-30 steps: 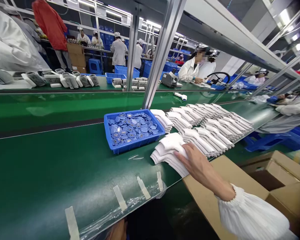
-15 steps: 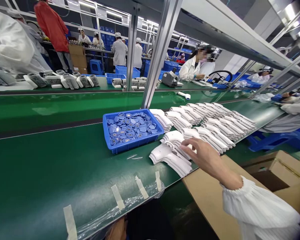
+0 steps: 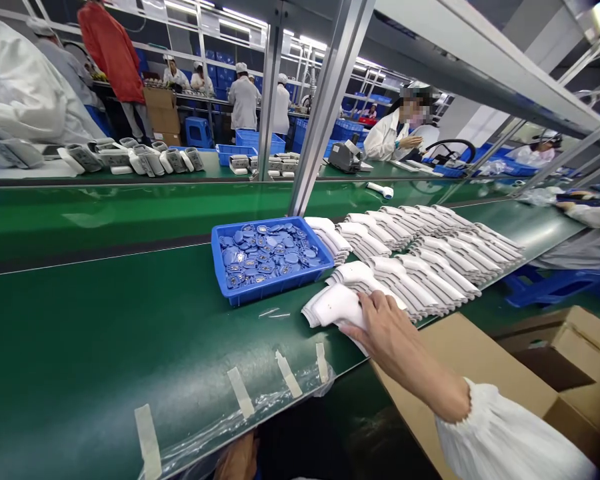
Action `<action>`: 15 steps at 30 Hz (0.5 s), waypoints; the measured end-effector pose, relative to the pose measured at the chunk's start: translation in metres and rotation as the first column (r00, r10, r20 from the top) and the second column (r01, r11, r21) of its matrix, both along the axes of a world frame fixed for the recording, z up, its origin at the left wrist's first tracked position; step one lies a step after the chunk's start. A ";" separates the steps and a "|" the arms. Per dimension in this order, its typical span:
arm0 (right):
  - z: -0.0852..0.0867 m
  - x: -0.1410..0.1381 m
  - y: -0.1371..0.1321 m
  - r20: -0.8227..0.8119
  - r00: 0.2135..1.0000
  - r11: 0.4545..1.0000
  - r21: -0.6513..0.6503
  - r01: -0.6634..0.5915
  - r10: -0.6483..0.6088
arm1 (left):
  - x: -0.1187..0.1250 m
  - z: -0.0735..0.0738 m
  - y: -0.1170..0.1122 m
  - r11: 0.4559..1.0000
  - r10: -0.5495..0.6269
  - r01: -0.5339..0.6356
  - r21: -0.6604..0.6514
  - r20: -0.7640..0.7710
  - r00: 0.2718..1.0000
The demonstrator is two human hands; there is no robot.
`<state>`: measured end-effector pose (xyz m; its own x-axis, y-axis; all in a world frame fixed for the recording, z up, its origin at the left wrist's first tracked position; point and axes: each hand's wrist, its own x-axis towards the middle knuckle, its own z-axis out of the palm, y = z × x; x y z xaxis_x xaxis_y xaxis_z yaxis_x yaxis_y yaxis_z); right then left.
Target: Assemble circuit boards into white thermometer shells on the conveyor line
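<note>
My right hand (image 3: 387,337) reaches in from the right. Its fingers and thumb close around the handle part of a white plastic gun-shaped housing shell (image 3: 336,305), the top one of the nearest stack. Behind it lie rows of similar white shells (image 3: 405,273), nested in overlapping stacks. Left of the shells stands a blue tray (image 3: 260,293) full of small blue plastic pieces (image 3: 267,250). Low at the bottom edge, below the bench, part of my left hand (image 3: 237,459) shows; its fingers are hidden.
Tape strips (image 3: 240,392) hold clear film along the bench's front edge. An open cardboard box (image 3: 545,353) stands at lower right. A metal post (image 3: 325,113) rises behind the tray. Across the green belt (image 3: 105,213) lie grey-white parts (image 3: 145,160); people in white work beyond.
My right hand has moved down and left from above the stacks and closed on the top shell of the nearest one. The view has shifted slightly.
</note>
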<state>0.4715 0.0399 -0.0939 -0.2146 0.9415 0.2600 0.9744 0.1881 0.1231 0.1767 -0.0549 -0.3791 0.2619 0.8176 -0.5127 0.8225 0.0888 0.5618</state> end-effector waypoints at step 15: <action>-0.019 0.001 0.011 -0.149 0.970 0.978 0.047 0.202 -0.193 | -0.002 -0.010 0.002 0.992 -0.121 0.120 -0.044 -0.023 0.992</action>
